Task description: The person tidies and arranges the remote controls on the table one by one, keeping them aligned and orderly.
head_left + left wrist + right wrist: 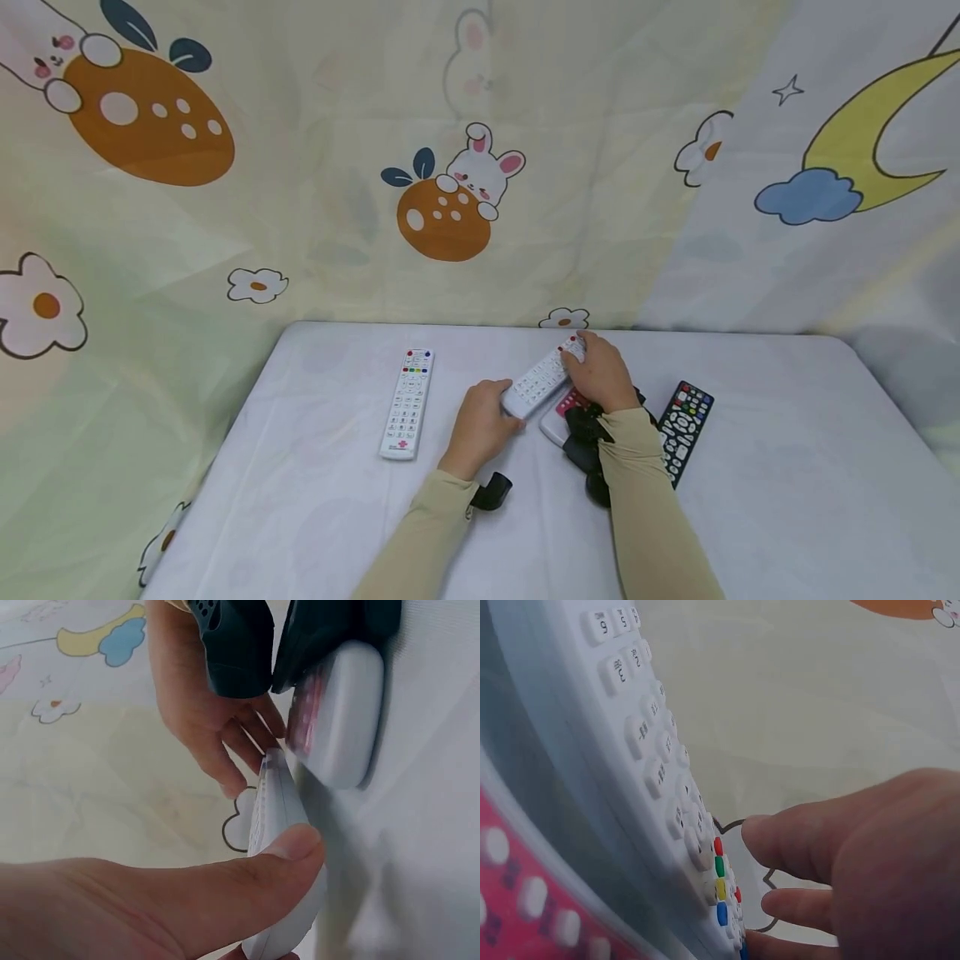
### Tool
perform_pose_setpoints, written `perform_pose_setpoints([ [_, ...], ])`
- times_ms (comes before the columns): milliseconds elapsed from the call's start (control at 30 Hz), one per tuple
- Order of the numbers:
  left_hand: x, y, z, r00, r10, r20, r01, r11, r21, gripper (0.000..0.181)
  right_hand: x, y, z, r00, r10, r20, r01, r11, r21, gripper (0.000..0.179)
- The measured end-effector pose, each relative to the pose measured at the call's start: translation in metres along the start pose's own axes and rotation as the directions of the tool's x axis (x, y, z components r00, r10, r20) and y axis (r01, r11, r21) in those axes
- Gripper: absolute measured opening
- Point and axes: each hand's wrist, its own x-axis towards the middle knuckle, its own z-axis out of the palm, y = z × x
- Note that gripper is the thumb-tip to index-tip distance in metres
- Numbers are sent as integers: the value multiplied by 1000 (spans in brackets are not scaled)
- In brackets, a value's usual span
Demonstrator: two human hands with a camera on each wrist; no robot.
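Observation:
A white remote control (538, 382) with white buttons slants over the table, its near end pinched between the thumb and fingers of my left hand (480, 425). In the left wrist view the thumb (292, 841) presses along the remote's side. At the far end, my right hand (602, 373) has its fingers right at the remote's tip. Its thumb (761, 836) stands off the buttons in the right wrist view. Just below lies a white remote with a red-pink face (558, 417), partly hidden under the right wrist and its black camera mount.
Another white remote (407, 404) lies on the left of the white-covered table (300, 500). A black remote (686, 425) with white and coloured buttons lies right of the right forearm, which covers part of it. Behind the table hangs a patterned cloth (337, 208).

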Motion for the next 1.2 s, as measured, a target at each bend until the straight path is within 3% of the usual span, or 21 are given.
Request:
perform_pose_setpoints([
  [400, 0, 1, -16, 998, 56, -1, -56, 997, 59, 63, -2, -8, -2, 999, -32, -29, 34, 996, 77, 61],
  [667, -5, 5, -25, 996, 91, 3, -91, 990, 110, 64, -6, -14, -1, 992, -78, -97, 90, 987, 130, 58],
  [1200, -12, 8, -33, 993, 114, 1, -112, 975, 194, 66, -7, -25, 6, 984, -83, -158, 114, 974, 197, 52],
])
